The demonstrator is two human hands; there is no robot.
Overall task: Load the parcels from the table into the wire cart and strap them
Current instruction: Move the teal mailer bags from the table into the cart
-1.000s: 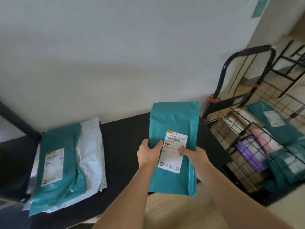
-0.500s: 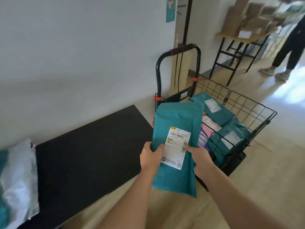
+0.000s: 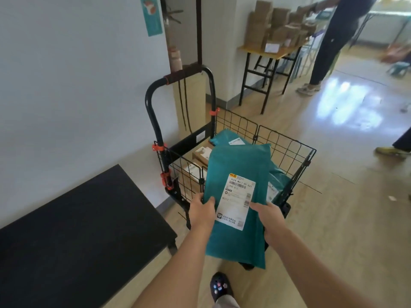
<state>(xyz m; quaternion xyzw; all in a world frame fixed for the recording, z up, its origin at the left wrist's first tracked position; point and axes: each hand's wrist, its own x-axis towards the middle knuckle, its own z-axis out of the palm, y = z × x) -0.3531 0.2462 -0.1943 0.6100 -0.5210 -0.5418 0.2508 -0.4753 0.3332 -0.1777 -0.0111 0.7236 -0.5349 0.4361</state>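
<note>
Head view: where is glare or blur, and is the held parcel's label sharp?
Head view: glare washes out the floor at upper right; head view: the standing person and cardboard boxes are blurred; head view: the label on the held teal parcel is fairly sharp.

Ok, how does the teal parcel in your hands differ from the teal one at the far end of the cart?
The held parcel is gripped by the left hand and right hand, tilted above the near side of the cart; the far parcel lies inside the cart. The held parcel's label shows in full; the far parcel's label is only partly in view. Both are teal mailers with white labels.
</note>
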